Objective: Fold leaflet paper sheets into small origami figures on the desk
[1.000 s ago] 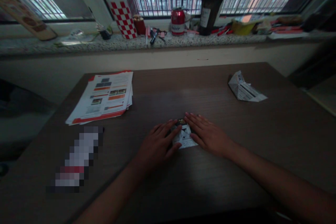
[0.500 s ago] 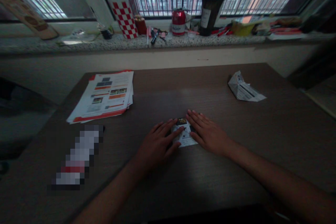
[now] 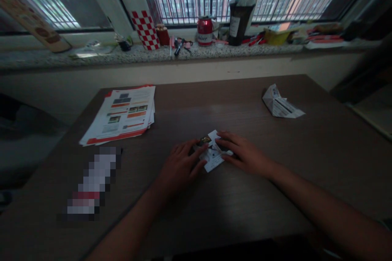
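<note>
A small folded printed paper (image 3: 213,160) lies on the brown table between my two hands, turned at an angle. It is white with a dark picture near its upper left edge. My left hand (image 3: 180,163) rests at its left side, fingers apart, with the fingertips touching the paper. From the right, my right hand (image 3: 243,153) reaches over the other edge, its fingers spread and slightly bent. A small raised flap shows between its thumb and forefinger; whether they pinch it I cannot tell. The fingers cover parts of the paper.
Another folded paper piece (image 3: 281,104) stands at the table's back right. Printed sheets (image 3: 128,116) are stacked at the back left, with a blurred-out oblong object (image 3: 94,181) in front. On the windowsill stand a red can (image 3: 205,32), a checkered bottle (image 3: 145,28) and a dark cup (image 3: 240,22).
The folded paper has turned on the table, and a flap now lifts on its right side. My fingers have gone from lying flat to slightly bent. The view has shifted a little.
</note>
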Available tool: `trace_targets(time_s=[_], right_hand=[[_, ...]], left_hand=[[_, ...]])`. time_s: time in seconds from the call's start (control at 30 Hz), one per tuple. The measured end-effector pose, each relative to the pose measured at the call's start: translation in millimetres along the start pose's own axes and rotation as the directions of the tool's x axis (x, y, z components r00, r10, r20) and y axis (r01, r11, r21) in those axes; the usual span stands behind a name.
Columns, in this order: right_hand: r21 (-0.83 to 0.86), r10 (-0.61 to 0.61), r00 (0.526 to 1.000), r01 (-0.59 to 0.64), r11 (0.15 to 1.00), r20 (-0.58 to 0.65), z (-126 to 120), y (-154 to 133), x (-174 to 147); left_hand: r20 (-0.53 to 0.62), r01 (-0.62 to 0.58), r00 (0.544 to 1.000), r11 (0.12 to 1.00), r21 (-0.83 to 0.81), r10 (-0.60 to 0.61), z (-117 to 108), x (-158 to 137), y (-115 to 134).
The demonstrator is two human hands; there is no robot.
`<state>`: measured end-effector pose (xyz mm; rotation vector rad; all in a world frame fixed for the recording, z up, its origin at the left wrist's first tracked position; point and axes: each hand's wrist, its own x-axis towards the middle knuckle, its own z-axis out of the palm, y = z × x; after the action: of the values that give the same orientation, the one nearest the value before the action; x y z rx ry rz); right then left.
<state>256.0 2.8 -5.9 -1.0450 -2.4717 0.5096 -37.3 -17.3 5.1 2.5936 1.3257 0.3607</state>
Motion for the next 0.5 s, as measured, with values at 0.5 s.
trace_targets(time_s=[0.5], right_hand=[[0.146,-0.025,0.999,0.030,0.989,-0.037,-1.9,13.1,2.3]], left_hand=[[-0.048,-0.005,0.999,0.985,-0.171,-0.003,-7.4,1.7,-11.3]])
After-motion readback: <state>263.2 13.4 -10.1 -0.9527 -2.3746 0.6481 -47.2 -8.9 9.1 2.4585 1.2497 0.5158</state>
